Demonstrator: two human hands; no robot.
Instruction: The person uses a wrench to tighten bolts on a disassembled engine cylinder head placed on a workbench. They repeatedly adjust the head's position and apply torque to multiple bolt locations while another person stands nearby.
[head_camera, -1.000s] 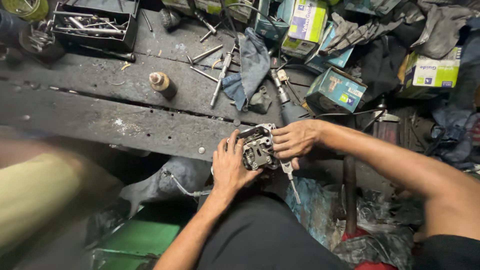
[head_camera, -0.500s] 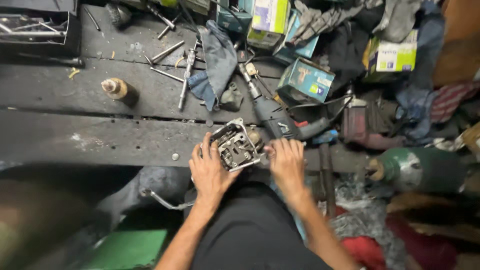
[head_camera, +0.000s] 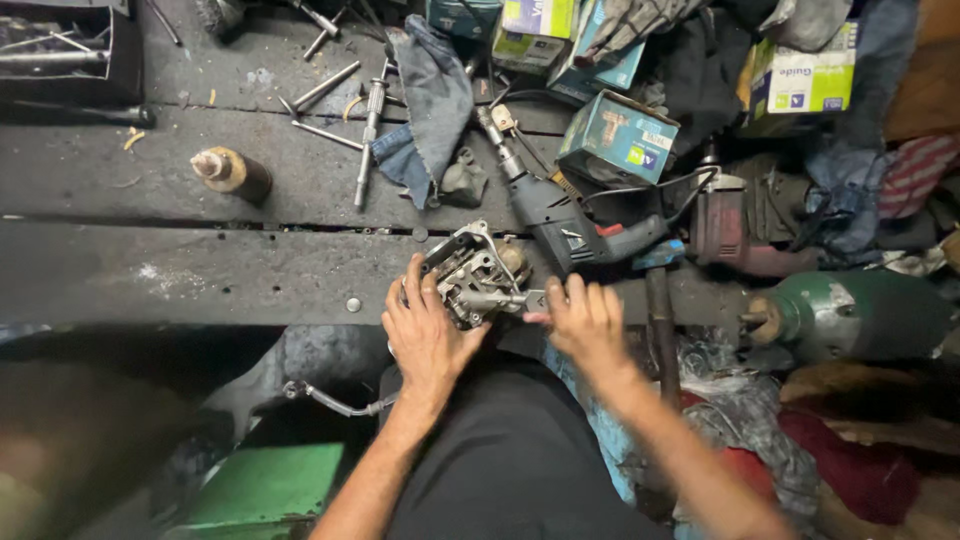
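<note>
Grimy workbench (head_camera: 200, 270): left hand (head_camera: 425, 330) grips a stripped metal engine part (head_camera: 470, 275); right hand (head_camera: 585, 320) pinches a tool (head_camera: 500, 298) into it, work unfinished.

1. Metal part (head_camera: 470, 272): grey cast housing, grimy, with open cavities and small fittings showing on its upper face. It sits tilted at the near edge of the dark bench, just above the lap.
2. Tool (head_camera: 505, 299): slim metal shaft, lying roughly level, its tip set into the part's right side.
</note>
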